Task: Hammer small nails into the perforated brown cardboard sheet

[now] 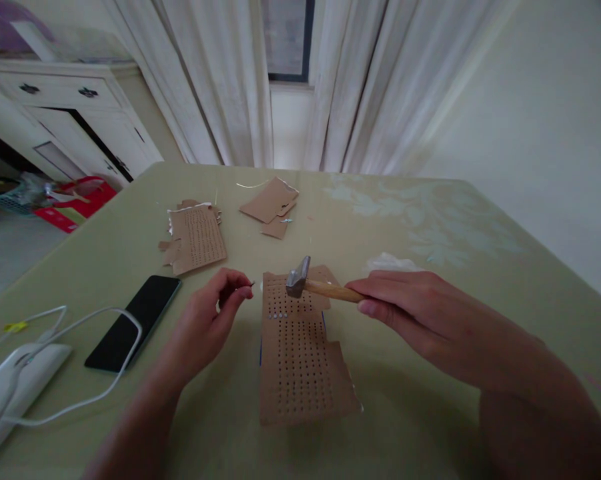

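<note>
My right hand [405, 303] grips the wooden handle of a small hammer [325, 289], its metal head above the upper part of a brown cardboard sheet [305, 373]. Rows of small dark holes cover that sheet, and a short row of shiny studs [277, 316] sits near its left edge. Just left of the cardboard, my left hand [220, 307] pinches a small nail-like piece [253, 285] between thumb and forefinger. The piece is too small to identify surely. Blue shows under the sheet's side edges.
To the left lie a black phone [135, 323] and a white power bank [25, 373] with a looped white cable [95, 400]. Further back are a punched cardboard stack [200, 237] and loose cardboard pieces [270, 200]. Crumpled clear plastic [393, 262] lies behind my right hand.
</note>
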{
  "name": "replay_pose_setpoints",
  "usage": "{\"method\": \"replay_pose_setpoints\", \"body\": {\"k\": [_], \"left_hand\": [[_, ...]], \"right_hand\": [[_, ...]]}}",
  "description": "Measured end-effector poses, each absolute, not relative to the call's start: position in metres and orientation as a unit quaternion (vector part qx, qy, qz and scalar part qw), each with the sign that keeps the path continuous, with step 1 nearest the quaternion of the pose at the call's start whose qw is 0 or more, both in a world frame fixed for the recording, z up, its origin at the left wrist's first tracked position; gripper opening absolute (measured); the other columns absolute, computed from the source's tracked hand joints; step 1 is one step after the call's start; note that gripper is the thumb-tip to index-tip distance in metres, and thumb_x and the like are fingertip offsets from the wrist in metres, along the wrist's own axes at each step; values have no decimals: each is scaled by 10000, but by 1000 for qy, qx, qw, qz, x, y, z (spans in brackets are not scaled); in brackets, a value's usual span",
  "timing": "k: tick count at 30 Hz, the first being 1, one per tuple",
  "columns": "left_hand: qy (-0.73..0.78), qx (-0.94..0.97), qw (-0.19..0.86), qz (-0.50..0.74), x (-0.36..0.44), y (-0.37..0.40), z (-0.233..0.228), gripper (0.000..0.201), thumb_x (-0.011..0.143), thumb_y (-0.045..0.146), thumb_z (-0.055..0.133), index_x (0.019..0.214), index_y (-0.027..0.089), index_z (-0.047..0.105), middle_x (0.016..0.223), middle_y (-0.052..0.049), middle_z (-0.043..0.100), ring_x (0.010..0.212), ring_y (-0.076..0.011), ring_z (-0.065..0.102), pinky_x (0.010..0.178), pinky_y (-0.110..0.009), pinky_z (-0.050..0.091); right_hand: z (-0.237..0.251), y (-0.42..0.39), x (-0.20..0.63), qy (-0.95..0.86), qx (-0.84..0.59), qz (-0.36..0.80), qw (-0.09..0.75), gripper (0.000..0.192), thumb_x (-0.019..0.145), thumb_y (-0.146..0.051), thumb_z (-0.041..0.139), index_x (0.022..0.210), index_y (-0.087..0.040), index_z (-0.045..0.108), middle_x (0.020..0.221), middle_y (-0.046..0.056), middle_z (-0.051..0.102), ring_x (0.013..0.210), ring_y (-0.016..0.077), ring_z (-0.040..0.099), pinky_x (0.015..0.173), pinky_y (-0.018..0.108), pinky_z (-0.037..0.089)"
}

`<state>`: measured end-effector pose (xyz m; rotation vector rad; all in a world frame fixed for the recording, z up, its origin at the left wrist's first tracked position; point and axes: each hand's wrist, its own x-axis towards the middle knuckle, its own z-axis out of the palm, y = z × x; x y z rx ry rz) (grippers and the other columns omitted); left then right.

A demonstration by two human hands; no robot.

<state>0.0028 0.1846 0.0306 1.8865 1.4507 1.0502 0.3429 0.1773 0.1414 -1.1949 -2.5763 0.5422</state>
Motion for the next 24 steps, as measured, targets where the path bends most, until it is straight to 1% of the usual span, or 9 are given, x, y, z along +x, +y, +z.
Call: {"method": "replay_pose_setpoints", "body": {"k": [2,3,5,7,9,13,18,24], "left_hand": [[515,658,305,457,18,180,34,182,1056,359,685,1155,230,766,983,-31,808,869,-190,749,769,-299,585],[497,648,328,475,24,177,35,177,1045,343,707,1160,236,789,1001,-31,823,893,-190,767,787,-295,598],[470,642,364,484,35,172,35,128,1024,308,737,1093,250,829,984,-22,841,881,-183,781,783,-283,607],[465,643,376,478,41,169,33,91,1009,280,756,1011,258,844,935,-7,847,815,-167,769,736,-267,591],[463,656,365,471,44,168,32,82,1000,266,769,979,264,848,903,1,839,776,-156,742,703,-259,563],[451,681,343,464,45,170,28,75,996,259,778,956,263,841,886,1,809,770,-158,696,689,-268,527],[467,680,347,446,43,170,23,86,1021,284,759,1001,269,841,926,-5,824,804,-174,718,710,-289,540],[467,692,331,441,43,170,24,101,1038,286,733,1013,266,828,947,-10,820,825,-178,719,719,-294,539]], "right_hand": [[142,178,343,-884,-408,193,126,347,1199,-334,460,1248,-217,784,1102,76,832,988,263,757,884,406,527],[142,178,344,-883,-409,196,124,345,1201,-333,460,1253,-218,782,1115,74,832,996,262,755,891,405,521],[142,178,344,-881,-412,199,122,342,1204,-333,462,1264,-215,777,1134,73,829,1013,264,752,902,404,510],[143,178,344,-880,-416,195,118,343,1204,-332,463,1258,-209,779,1137,76,825,1022,269,747,906,405,502],[143,178,344,-881,-416,191,118,343,1201,-326,465,1236,-205,785,1114,76,824,1010,271,745,895,400,499],[142,178,343,-883,-412,189,126,327,1188,-305,487,1239,-205,794,1115,78,833,997,262,757,877,383,516],[141,179,342,-886,-410,176,129,320,1163,-284,513,1265,-215,808,1135,87,848,984,265,770,875,390,544],[139,180,341,-888,-408,172,123,319,1164,-276,507,1267,-211,802,1145,87,846,984,266,762,875,399,536]]}}
